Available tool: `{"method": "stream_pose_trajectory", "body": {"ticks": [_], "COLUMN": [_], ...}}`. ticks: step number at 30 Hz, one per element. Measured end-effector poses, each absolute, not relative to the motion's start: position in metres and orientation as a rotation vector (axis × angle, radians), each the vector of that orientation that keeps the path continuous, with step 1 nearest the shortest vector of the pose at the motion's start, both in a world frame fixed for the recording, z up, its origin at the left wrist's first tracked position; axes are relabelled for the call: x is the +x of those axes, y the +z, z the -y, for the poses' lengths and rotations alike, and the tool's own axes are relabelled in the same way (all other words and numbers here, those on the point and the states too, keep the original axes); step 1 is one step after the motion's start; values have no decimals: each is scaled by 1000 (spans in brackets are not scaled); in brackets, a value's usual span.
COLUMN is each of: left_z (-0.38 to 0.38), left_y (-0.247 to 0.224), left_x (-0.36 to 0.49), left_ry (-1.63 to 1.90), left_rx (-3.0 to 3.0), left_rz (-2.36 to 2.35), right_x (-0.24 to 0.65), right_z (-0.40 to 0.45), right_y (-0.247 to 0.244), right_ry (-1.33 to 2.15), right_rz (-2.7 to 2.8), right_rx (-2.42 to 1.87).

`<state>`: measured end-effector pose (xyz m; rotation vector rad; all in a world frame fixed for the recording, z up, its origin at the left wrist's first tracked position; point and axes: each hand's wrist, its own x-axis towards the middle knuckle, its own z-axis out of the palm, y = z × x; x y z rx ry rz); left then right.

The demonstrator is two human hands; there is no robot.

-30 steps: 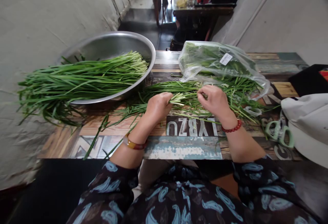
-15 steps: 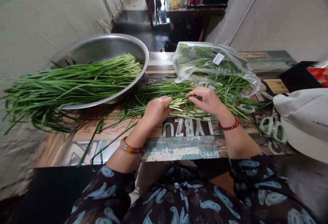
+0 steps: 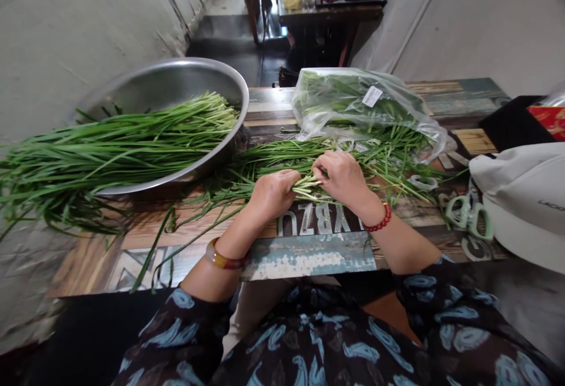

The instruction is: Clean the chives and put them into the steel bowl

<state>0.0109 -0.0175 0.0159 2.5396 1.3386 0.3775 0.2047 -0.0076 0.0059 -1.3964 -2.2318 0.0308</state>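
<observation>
A small bunch of garlic chives (image 3: 308, 185) is held in my left hand (image 3: 273, 195), its pale stem ends pointing right. My right hand (image 3: 342, 179) has thumb and forefinger pinched at those stem ends; whether a single stalk is between them I cannot make out. Loose chives (image 3: 282, 155) lie on the table just beyond both hands. Behind them a clear plastic bag (image 3: 353, 103) with a white label holds more chives. To the left, a large steel basin (image 3: 241, 100) carries a thick pile of chives (image 3: 145, 139), the leaves hanging over its rim.
Green-handled scissors (image 3: 468, 216) lie at the right beside a pale cap (image 3: 523, 198). A black box (image 3: 507, 124) stands behind the cap. Stray leaves (image 3: 154, 250) rest near the table's front left edge. A second table (image 3: 331, 15) with a bottle stands further back.
My right hand has moved left, closer to my left hand, and its fingers now meet the stem ends. My left hand keeps its hold on the bunch. The view has shifted slightly.
</observation>
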Motion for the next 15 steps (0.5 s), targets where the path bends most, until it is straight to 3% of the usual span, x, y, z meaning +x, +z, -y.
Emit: {"method": "stream_pose_trajectory", "body": {"ticks": [8,15], "left_z": [5,5], "left_y": [14,16], "left_x": [-4,-5], "left_ry": [510,479], "left_rx": [2409,2429], "left_rz": [-1405,-1458], "right_x": [231,234], "right_z": [-5,-2], "right_y": [7,12], "right_ry": [178,244], "right_rz": [2073,2254], "right_rx": [-1418,-1272]}}
